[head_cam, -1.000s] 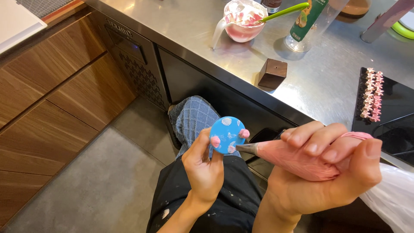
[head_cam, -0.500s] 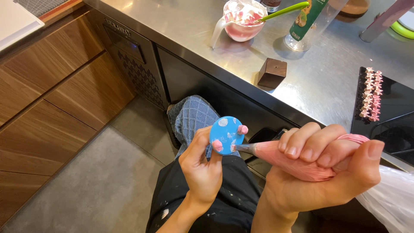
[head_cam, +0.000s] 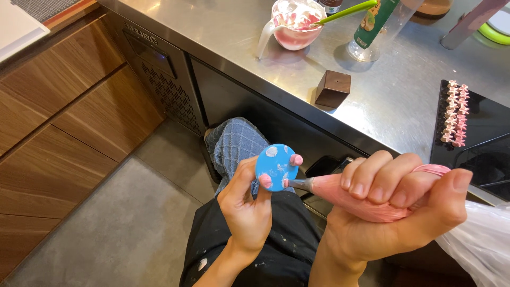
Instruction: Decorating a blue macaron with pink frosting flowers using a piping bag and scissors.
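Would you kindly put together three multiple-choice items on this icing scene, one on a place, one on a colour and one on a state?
1. Where does the small brown block stand?
A. on the steel counter
B. on the floor
C. on the black tray

2. What colour is the round disc in the left hand?
A. green
B. blue
C. white

3. What is the right hand doing?
A. lying open on the counter
B. holding a spoon
C. gripping the pink piping bag, its metal tip at the disc

Answers: 1 A, the block rests on bare steel near the counter's edge. 2 B, the disc is blue with pink blobs on it. 3 C, the fingers wrap the bag and the tip meets the disc's face.
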